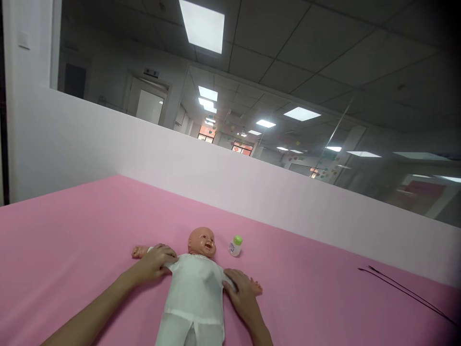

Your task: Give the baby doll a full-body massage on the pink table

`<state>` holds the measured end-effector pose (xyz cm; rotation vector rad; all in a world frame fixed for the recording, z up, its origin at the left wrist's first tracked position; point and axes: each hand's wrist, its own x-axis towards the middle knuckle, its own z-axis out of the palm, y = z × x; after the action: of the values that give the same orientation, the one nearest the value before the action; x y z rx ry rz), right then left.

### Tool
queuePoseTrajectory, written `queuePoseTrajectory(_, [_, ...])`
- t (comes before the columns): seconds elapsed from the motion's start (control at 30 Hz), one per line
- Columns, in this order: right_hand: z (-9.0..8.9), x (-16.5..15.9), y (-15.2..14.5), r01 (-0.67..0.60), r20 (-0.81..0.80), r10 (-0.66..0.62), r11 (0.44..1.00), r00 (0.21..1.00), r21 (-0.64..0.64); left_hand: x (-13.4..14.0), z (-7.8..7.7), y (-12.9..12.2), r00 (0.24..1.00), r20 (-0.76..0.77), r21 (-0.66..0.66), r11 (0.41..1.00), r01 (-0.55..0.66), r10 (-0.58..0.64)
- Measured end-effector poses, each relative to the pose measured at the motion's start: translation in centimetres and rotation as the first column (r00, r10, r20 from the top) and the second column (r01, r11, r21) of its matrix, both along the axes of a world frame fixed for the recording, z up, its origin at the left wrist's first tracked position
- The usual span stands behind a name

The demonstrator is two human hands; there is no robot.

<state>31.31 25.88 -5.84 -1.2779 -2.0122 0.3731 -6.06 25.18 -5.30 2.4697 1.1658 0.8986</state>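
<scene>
Left hand and right hand grasping the arms of a doll.
Grips at its ten and three o'clock, tightness hard to judge; it lies face-up on the pink worktop, probably light and stiff, best held through its shirt; bottle at two.

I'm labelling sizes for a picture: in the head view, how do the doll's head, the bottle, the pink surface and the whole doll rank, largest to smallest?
1. Pink surface
2. Whole doll, though its lower end is cut off by the frame
3. Doll's head
4. Bottle
</scene>
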Motion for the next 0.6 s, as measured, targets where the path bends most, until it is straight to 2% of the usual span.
queuePoseTrajectory(0.07, [-0.3,-0.8,-0.1,-0.004,0.063,0.005,1.000,0.998,-0.015,0.3,-0.5,0.7,1.000,-0.018,0.028,0.999,-0.018,0.018])
queuePoseTrajectory(0.17, [-0.9,-1.6,-0.2,0.064,0.104,-0.065,0.998,0.993,0.011,0.9,-1.5,1.4,0.995,0.000,0.083,0.992,-0.097,0.098])
queuePoseTrajectory(0.3, [-1.3,-1.7,-0.3,0.146,0.001,-0.146,0.989,0.989,0.027,1.5,-1.7,1.3,0.991,0.053,0.095,0.988,-0.126,0.121])
queuePoseTrajectory(0.4, [-1.1,-1.0,-0.3,0.256,-0.173,-0.248,0.966,0.953,0.026,2.4,-0.5,0.5,0.947,0.260,0.056,0.977,-0.207,0.186])
queuePoseTrajectory(0.47, [-0.8,-0.4,-0.2,0.331,-0.247,-0.315,0.944,0.916,0.021,4.0,1.0,0.1,0.887,0.422,-0.013,0.980,-0.201,0.187])
queuePoseTrajectory(0.53, [-0.3,0.3,0.3,0.394,-0.257,-0.379,0.919,0.889,0.005,6.5,2.7,-0.1,0.803,0.581,-0.108,0.990,-0.088,0.135])
queuePoseTrajectory(0.6, [0.2,0.9,1.1,0.437,-0.240,-0.426,0.899,0.873,-0.004,9.5,4.3,0.2,0.655,0.744,-0.262,0.960,0.101,0.133])
